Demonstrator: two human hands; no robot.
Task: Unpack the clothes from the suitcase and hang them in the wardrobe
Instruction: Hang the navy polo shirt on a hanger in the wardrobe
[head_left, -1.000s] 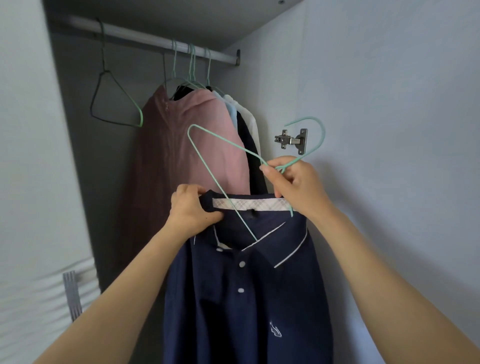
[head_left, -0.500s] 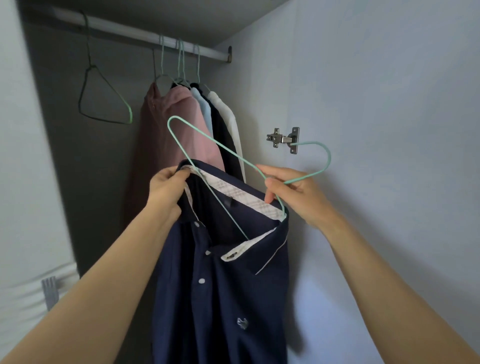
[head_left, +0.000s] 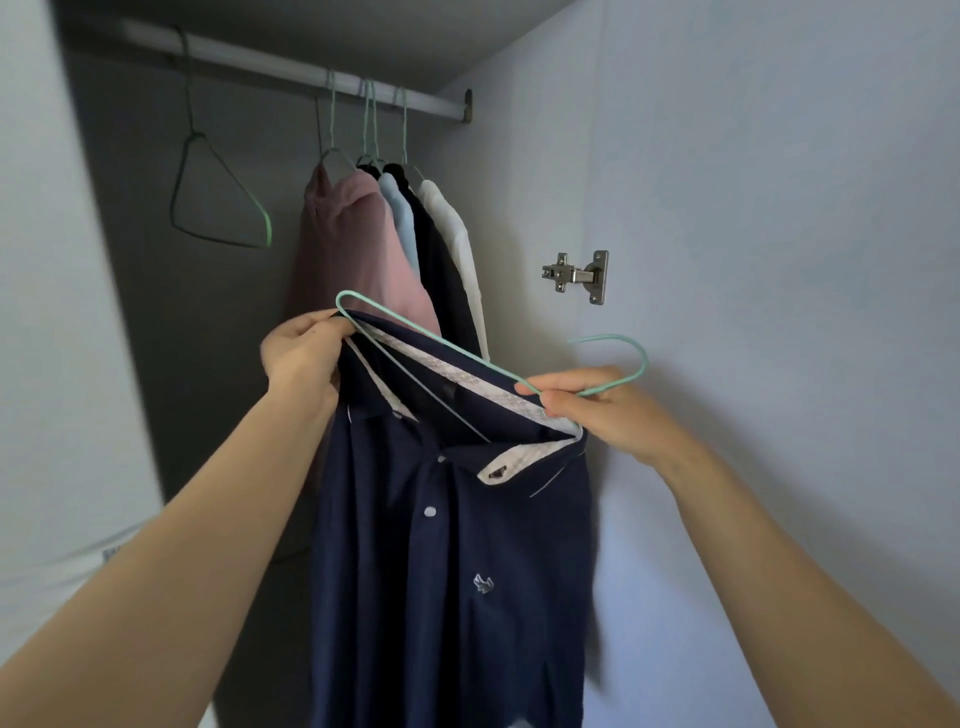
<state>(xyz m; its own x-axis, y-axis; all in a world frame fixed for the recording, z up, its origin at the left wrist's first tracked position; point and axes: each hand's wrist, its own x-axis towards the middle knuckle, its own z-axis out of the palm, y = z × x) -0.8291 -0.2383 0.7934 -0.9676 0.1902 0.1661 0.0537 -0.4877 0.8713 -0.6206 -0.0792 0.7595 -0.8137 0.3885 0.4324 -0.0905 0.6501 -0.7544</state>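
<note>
Navy shirt (head_left: 457, 545) hangs in front of the open wardrobe, below the rail (head_left: 291, 60) at 12 o'clock. A mint wire hanger (head_left: 445, 343) lies tilted across its collar, one arm dipping into the neck opening. The left hand (head_left: 301, 353) pinches the collar edge together with the hanger's shoulder bend at 10 o'clock; the right hand (head_left: 608, 410) pinches the wire just under the hook at 3 o'clock. From where I stand the worry is the buttoned placket: forcing the far shoulder through that narrow neck could strain a button or bend the thin wire. If only one shoulder seats, the shirt would likely slide off sideways once hooked beside the pink garment (head_left: 358, 249).
</note>
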